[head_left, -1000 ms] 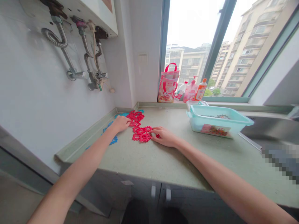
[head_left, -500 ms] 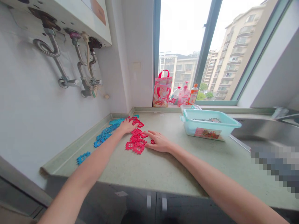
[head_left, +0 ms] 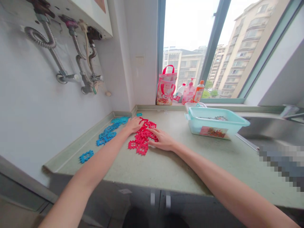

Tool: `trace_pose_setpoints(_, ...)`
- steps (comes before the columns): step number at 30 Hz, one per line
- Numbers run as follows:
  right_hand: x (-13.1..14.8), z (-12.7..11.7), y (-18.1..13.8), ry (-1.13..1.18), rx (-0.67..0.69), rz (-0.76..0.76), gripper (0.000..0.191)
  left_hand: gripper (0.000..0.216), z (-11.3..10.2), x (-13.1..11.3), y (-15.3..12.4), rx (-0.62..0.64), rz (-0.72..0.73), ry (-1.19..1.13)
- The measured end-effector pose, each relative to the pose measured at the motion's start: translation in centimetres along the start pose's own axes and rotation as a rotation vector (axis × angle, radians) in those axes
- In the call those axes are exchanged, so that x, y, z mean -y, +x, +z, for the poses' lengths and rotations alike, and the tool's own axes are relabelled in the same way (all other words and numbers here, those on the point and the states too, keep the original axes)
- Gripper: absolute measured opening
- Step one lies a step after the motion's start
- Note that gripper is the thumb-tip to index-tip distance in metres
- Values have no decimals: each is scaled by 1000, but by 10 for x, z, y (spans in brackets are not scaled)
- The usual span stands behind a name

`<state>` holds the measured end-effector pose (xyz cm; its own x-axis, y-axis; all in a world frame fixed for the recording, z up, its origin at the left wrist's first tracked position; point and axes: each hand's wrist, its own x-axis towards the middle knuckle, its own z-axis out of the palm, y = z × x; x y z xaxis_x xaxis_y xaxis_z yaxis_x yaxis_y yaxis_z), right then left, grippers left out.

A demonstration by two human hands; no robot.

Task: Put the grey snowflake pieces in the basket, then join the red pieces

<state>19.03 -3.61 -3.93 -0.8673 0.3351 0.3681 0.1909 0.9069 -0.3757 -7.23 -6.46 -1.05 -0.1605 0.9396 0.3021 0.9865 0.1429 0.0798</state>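
A heap of flat red plastic lattice pieces [head_left: 141,139] lies on the pale green counter [head_left: 166,164]. My left hand [head_left: 133,124] rests flat on the heap's far left side, fingers stretched out. My right hand [head_left: 161,139] lies flat against the heap's right side, fingers spread over the red pieces. Blue lattice pieces [head_left: 109,131] lie in a line along the wall at the left, and one blue piece [head_left: 86,156] sits apart nearer the counter's front edge.
A light teal plastic bin [head_left: 215,124] stands on the counter to the right, with a metal sink [head_left: 273,133] beyond it. A pink bag [head_left: 166,87] and bottles [head_left: 193,92] stand on the window sill. Metal hoses [head_left: 71,63] hang on the left wall.
Both hands have pushed inward, gathering the red pieces into a tighter heap. The view has shifted a little, showing more of the blue pieces at the left.
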Motion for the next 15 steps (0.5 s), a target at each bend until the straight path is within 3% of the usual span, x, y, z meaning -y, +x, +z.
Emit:
trace_pose_setpoints(6, -9, 3, 2, -5, -37, -4, 71, 53, -3, -1, -9, 17, 92, -27)
trace_pose_setpoints(10, -9, 1, 1, -22, -41, 5, 70, 56, -6, 0, -8, -6, 226, -235)
trace_pose_setpoints(15, -10, -3, 3, -89, -57, 58, 74, 62, 5, 10, -3, 73, 105, -192)
